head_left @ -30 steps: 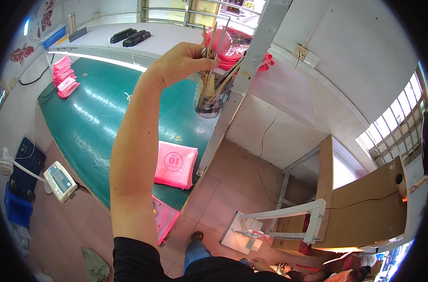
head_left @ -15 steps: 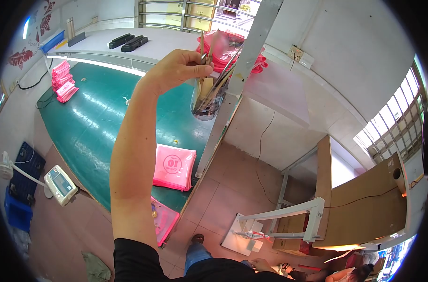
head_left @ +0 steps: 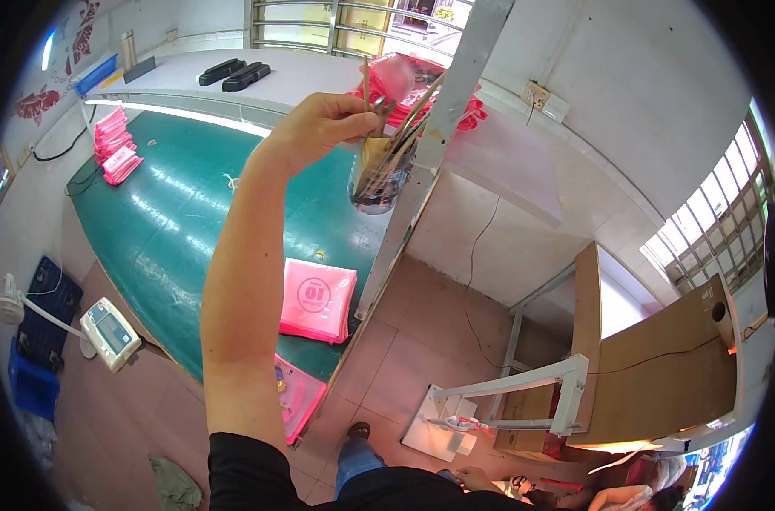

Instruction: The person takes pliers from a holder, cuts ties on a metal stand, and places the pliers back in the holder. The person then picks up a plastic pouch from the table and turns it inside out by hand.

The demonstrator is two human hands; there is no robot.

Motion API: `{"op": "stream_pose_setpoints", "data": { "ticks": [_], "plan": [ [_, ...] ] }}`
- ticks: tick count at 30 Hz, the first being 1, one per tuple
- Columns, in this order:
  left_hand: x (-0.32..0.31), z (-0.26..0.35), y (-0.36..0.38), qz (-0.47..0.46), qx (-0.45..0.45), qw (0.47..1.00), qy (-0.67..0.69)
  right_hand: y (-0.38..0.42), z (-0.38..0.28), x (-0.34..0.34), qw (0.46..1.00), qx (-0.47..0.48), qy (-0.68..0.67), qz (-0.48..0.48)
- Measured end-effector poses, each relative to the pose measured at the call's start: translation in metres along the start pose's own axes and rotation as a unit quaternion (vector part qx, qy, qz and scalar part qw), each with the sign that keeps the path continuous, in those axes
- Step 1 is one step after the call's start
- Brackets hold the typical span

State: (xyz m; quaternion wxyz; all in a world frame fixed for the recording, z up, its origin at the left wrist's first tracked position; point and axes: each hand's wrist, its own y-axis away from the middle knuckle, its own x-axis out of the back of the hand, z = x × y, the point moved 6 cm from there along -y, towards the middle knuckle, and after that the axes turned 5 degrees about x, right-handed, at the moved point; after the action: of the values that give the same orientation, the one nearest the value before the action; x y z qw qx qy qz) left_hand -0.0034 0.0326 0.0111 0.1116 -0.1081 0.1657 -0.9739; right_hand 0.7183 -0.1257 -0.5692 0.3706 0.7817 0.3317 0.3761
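My left hand [head_left: 341,126] reaches over a clear container [head_left: 375,187] at the edge of the green table [head_left: 183,204]. Its thumb and fingers are pinched on a small metal tool [head_left: 380,103], whose lower part is hidden. Several thin sticks [head_left: 411,126] stand tilted in the container, beside a yellowish piece [head_left: 373,153]. Pink printed bags [head_left: 318,300] lie stacked nearer me, with another pink packet [head_left: 298,396] below them. At the bottom, my right hand [head_left: 474,479] is small beside my black shirt; its grip is unclear.
Behind the container is a pile of pink bags [head_left: 404,72]. A white post [head_left: 456,94] rises beside it. Two black objects [head_left: 246,77] lie on the white shelf [head_left: 166,72]. A scale [head_left: 111,334] stands left, a large carton [head_left: 668,366] right. A co-worker [head_left: 622,496] is lower right.
The metal tool shows a little further right and more clearly between my left fingers. My left hand has shifted slightly left and down. The co-worker at the lower right has moved a little.
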Motion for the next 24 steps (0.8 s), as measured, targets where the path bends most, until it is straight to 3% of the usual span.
{"op": "stream_pose_setpoints", "data": {
  "ticks": [3, 6, 8, 12, 14, 17, 20, 24],
  "plan": [
    [0.0, 0.001, 0.007, 0.019, -0.004, 0.995, -0.099, 0.014, -0.018, -0.002, 0.999, -0.022, 0.016, -0.021],
    [0.02, 0.013, 0.044, 0.132, -0.086, 0.982, -0.106, 0.007, -0.041, -0.004, 1.0, -0.014, -0.001, 0.011],
    [0.035, 0.016, 0.083, 0.18, -0.097, 0.963, -0.174, -0.003, -0.056, -0.014, 0.989, 0.059, 0.132, -0.021],
    [0.055, 0.039, 0.21, 0.206, -0.091, 0.952, -0.208, -0.079, -0.071, -0.042, 0.951, 0.109, 0.27, -0.103],
    [0.064, 0.043, 0.284, 0.183, -0.045, 0.962, -0.199, -0.11, -0.08, -0.057, 0.958, 0.045, 0.223, -0.177],
    [0.076, 0.031, 0.408, 0.267, 0.025, 0.955, -0.13, -0.095, -0.172, -0.082, 0.944, 0.127, 0.247, -0.175],
    [0.063, -0.002, 0.546, 0.441, 0.077, 0.894, -0.008, -0.092, -0.222, -0.102, 0.938, 0.139, 0.235, -0.214],
    [-0.033, -0.071, 0.725, 0.637, 0.185, 0.746, 0.059, -0.099, -0.243, -0.113, 0.933, 0.118, 0.254, -0.227]
  ]
}}
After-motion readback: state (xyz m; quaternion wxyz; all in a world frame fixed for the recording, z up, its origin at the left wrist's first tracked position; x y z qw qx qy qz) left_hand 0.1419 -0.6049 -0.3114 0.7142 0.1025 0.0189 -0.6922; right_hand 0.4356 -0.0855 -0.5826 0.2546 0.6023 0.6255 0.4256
